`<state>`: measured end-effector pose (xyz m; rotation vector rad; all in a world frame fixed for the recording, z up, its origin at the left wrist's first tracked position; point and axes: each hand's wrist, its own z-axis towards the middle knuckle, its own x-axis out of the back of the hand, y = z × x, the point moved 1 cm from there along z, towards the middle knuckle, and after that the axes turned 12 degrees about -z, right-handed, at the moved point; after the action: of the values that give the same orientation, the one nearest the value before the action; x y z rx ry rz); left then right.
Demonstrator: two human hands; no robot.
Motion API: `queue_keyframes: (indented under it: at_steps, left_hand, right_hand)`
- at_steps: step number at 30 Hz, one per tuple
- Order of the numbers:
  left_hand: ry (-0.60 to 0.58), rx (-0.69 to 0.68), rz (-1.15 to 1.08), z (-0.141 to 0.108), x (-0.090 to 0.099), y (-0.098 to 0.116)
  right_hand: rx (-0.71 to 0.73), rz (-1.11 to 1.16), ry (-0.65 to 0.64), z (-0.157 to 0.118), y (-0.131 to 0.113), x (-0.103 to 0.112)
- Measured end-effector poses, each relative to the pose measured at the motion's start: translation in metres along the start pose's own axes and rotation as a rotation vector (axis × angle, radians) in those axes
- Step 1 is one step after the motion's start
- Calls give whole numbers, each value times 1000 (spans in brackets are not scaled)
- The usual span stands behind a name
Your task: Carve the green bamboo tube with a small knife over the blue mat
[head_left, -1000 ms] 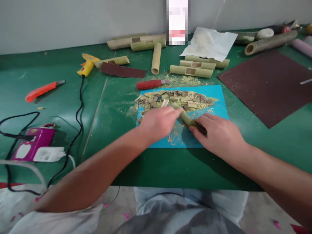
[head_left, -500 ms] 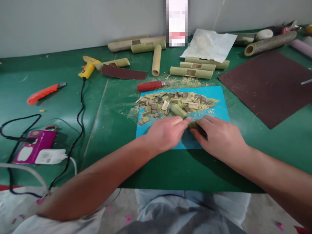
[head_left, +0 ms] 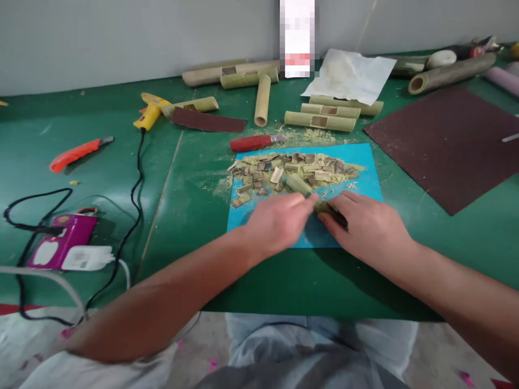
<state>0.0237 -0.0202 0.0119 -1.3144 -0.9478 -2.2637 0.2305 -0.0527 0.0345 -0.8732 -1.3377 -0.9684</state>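
Note:
A green bamboo tube (head_left: 298, 185) lies slantwise over a blue sheet (head_left: 367, 189), its lower right part between my two hands. My left hand (head_left: 279, 221) is closed, thumb and fingers pressed on the tube's middle. Wrapped round its darker near end is my right hand (head_left: 365, 224). Whether either hand also holds something small is hidden. Bamboo chips (head_left: 259, 175) and pale shavings are heaped on the sheet just beyond my hands. A red-handled knife (head_left: 251, 143) rests behind the sheet.
Cut bamboo tubes (head_left: 320, 121), white paper (head_left: 348, 75) and a yellow glue gun (head_left: 150, 112) are at the back. Brown sandpaper (head_left: 450, 146) lies right. An orange cutter (head_left: 77, 154), a purple device (head_left: 62, 240) and a black cable (head_left: 135, 189) are left.
The whole view has shifted slightly, so the things on the table appear a little further right. Both hands keep their hold on the bamboo tube.

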Motion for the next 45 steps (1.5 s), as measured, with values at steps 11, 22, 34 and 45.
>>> queue_keyframes:
  at_steps: [11,22,34,45]
  left_hand:
    - [226,124,-8,1,18,-21]
    - [174,147,-115,6,10,-15]
    - [144,122,-94,2,5,-8]
    - [15,19,-17,-3,-2,9]
  right_hand:
    - [5,-6,25,-3,1,0]
    - [51,-21,121,-2,0,-1]
    - [42,40,86,-2,1,-2]
    - [35,82,39,0,1,-5]
